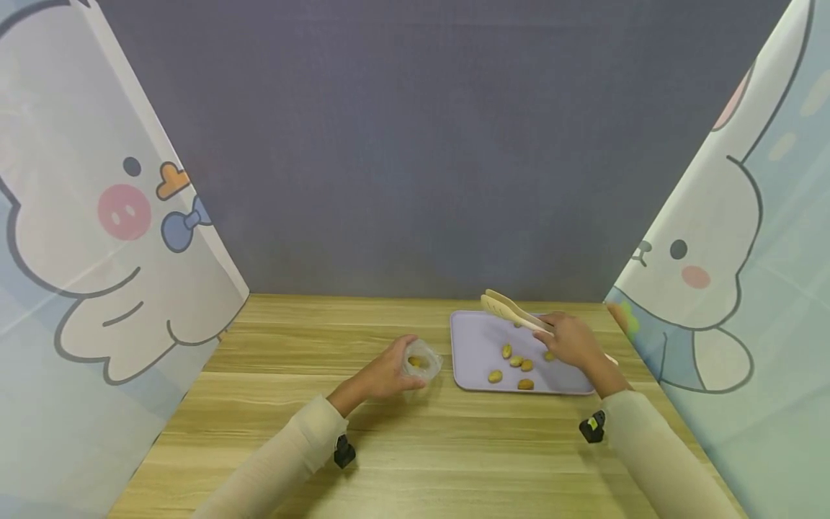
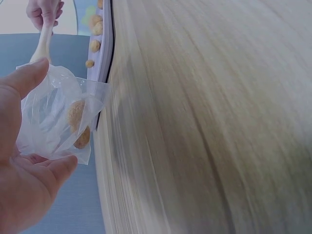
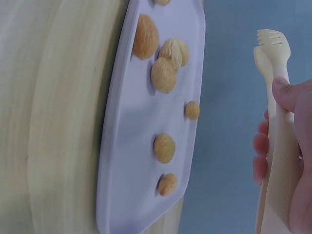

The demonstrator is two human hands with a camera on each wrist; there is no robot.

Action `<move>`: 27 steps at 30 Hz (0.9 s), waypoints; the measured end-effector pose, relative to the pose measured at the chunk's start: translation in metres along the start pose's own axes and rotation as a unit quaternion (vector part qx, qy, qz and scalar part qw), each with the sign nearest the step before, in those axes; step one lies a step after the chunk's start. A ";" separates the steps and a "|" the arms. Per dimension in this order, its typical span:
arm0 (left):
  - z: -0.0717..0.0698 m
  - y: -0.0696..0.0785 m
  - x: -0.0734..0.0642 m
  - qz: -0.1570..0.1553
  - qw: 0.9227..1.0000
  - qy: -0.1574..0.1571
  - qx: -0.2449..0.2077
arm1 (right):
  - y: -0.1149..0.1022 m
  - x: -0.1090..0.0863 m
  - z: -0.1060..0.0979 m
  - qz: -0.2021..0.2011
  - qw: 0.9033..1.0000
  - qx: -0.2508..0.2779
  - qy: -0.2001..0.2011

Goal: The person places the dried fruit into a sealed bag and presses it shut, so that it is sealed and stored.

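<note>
My left hand [image 1: 387,373] holds a clear plastic bag [image 2: 48,119], its thumb and fingers spread around the open mouth. Inside lie brown, wrinkled, walnut-like nuts [image 2: 76,115]; two show through the film in the left wrist view. On the right, my right hand [image 1: 572,342] grips cream-coloured tongs [image 3: 280,141] by the arms. The tong tips point left and away over the far part of a lilac tray [image 1: 472,346], close together with nothing seen between them. Several more nuts [image 3: 164,147] lie scattered on the tray below.
The tray rests on a wood-grain table [image 1: 292,360], just right of the bag. A grey backdrop [image 1: 421,158] rises behind the table. Printed cartoon curtains [image 1: 700,303] flank both sides, and the right one stands near my right forearm.
</note>
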State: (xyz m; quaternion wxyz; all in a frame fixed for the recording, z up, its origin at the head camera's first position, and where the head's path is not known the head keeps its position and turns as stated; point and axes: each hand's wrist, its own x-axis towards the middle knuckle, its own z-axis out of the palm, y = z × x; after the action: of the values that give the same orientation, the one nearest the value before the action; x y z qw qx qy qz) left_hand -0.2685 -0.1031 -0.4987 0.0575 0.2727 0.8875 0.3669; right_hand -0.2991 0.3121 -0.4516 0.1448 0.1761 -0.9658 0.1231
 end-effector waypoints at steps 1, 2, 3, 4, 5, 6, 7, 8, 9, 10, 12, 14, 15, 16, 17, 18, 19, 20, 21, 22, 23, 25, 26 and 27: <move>0.000 0.000 0.000 0.001 1.000 0.001 0.000 | 0.001 0.000 0.000 0.007 1.000 -0.001 -0.002; 0.000 0.000 0.000 0.002 1.000 0.002 0.000 | 0.002 0.000 -0.001 0.015 1.000 0.000 -0.004; 0.000 0.000 -0.001 0.003 1.000 0.002 0.001 | 0.002 0.000 -0.001 0.023 1.000 0.001 -0.006; -0.001 0.000 -0.001 0.004 1.000 0.003 0.002 | 0.003 0.000 -0.001 0.030 1.000 0.001 -0.008; -0.001 0.000 -0.001 0.005 1.000 0.003 0.003 | 0.005 0.000 0.000 0.038 0.999 0.002 -0.009; -0.001 0.000 -0.002 0.005 1.000 0.003 0.003 | 0.006 -0.001 0.000 0.045 0.999 0.002 -0.011; -0.001 0.000 -0.002 0.004 1.000 0.002 0.004 | 0.007 -0.001 0.001 0.050 0.999 0.002 -0.013; -0.001 0.000 -0.002 0.005 1.000 0.002 0.004 | 0.009 -0.001 0.002 0.056 0.998 0.001 -0.015; -0.001 0.000 -0.002 0.004 1.000 0.002 0.004 | 0.011 -0.002 0.003 0.060 0.998 -0.002 -0.018; -0.001 -0.001 -0.002 0.002 1.000 0.002 0.003 | 0.013 -0.002 0.004 0.063 0.998 -0.004 -0.020; -0.001 -0.001 -0.002 0.002 1.000 0.002 0.002 | 0.015 -0.003 0.006 0.069 0.997 -0.008 -0.025; -0.001 -0.002 -0.002 0.002 1.000 0.003 0.002 | 0.018 -0.005 0.007 0.073 0.997 -0.010 -0.029; -0.001 -0.002 -0.002 0.002 1.000 0.003 0.001 | 0.020 -0.006 0.008 0.075 0.997 -0.010 -0.030; -0.001 -0.002 -0.002 0.003 1.000 0.003 0.001 | 0.021 -0.006 0.009 0.078 0.996 -0.009 -0.032; -0.002 -0.002 -0.002 0.004 1.000 0.003 0.001 | 0.022 -0.007 0.010 0.081 0.996 -0.010 -0.034; -0.002 -0.002 -0.002 0.005 1.000 0.003 0.000 | 0.024 -0.008 0.011 0.084 0.996 -0.010 -0.034; -0.002 -0.002 -0.002 0.005 1.000 0.003 0.000 | 0.025 -0.008 0.012 0.087 0.996 -0.011 -0.035; -0.002 -0.002 -0.002 0.006 1.000 0.003 0.000 | 0.026 -0.009 0.012 0.089 0.995 -0.012 -0.036; -0.002 -0.002 -0.002 0.006 1.000 0.003 0.001 | 0.027 -0.010 0.013 0.091 0.995 -0.013 -0.037; -0.002 -0.001 -0.002 0.006 1.000 0.003 0.001 | 0.028 -0.011 0.014 0.092 0.995 -0.016 -0.040; -0.002 -0.001 -0.002 0.007 1.000 0.002 0.002 | 0.029 -0.012 0.015 0.093 0.995 -0.019 -0.042; -0.002 -0.001 -0.002 0.008 1.000 0.003 0.001 | 0.030 -0.014 0.016 0.096 0.994 -0.025 -0.048; -0.002 -0.002 -0.002 0.009 1.000 0.003 0.001 | 0.030 -0.014 0.017 0.097 0.994 -0.029 -0.052; -0.002 -0.002 -0.002 0.009 1.000 0.002 0.000 | 0.031 -0.015 0.017 0.098 0.993 -0.032 -0.055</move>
State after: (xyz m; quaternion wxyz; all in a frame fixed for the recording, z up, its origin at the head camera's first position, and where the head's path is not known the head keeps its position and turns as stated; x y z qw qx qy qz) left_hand -0.2678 -0.1064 -0.4990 0.0519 0.2799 0.8854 0.3676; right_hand -0.3013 0.3395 -0.4781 0.0844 0.0828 -0.9883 0.0959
